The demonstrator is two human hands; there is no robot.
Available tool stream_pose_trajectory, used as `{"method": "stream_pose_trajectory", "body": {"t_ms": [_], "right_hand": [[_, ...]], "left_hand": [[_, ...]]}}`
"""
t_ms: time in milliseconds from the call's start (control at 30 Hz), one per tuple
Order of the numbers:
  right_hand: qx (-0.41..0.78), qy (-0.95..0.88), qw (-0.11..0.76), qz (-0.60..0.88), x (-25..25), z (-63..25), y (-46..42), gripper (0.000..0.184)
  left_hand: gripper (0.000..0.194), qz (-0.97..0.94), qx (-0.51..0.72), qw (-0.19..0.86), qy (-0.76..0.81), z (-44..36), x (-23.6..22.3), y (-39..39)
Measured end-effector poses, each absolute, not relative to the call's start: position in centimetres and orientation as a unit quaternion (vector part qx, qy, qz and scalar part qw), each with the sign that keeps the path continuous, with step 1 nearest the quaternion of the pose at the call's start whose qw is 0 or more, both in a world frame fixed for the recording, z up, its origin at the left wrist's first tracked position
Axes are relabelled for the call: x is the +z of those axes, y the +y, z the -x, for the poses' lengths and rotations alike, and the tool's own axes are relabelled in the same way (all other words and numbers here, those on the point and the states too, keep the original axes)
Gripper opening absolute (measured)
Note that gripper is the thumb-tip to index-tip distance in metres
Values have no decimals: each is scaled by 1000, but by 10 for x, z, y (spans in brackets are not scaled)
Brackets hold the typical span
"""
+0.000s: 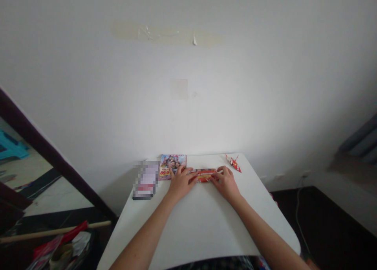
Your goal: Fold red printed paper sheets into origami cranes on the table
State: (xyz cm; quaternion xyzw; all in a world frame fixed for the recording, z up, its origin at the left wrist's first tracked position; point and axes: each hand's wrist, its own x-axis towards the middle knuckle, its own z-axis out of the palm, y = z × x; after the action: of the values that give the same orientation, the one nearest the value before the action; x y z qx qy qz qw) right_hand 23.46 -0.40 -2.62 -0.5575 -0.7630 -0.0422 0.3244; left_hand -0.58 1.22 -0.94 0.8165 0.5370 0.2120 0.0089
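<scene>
A folded strip of printed paper, red with a yellow band, lies flat on the white table between my hands. My left hand has its fingers bent over the strip's left end, thumb and fingertips gripping it there. At the other end, my right hand pinches the strip between thumb and fingers. Behind my left hand rests a colourful flyer with people and a price on it, partly covered by my fingers. A red-and-white origami crane lies beyond my right hand, near the far right corner.
On the left side of the table is a pixelated, phone-like object. The table's far edge meets a white wall. Down left, a wooden stick lies across a bin of rubbish. A cable hangs at the right.
</scene>
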Motion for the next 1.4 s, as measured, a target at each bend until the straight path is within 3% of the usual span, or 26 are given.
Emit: {"method": "stream_pose_trajectory", "body": {"t_ms": [633, 1400], "right_hand": [[-13, -744, 323, 585, -32, -232, -2, 29], [-19, -745, 265, 612, -27, -226, -2, 25]], "left_hand": [[33, -818, 238, -27, 523, 1, -12, 16], [34, -813, 243, -34, 529, -4, -13, 17]]}}
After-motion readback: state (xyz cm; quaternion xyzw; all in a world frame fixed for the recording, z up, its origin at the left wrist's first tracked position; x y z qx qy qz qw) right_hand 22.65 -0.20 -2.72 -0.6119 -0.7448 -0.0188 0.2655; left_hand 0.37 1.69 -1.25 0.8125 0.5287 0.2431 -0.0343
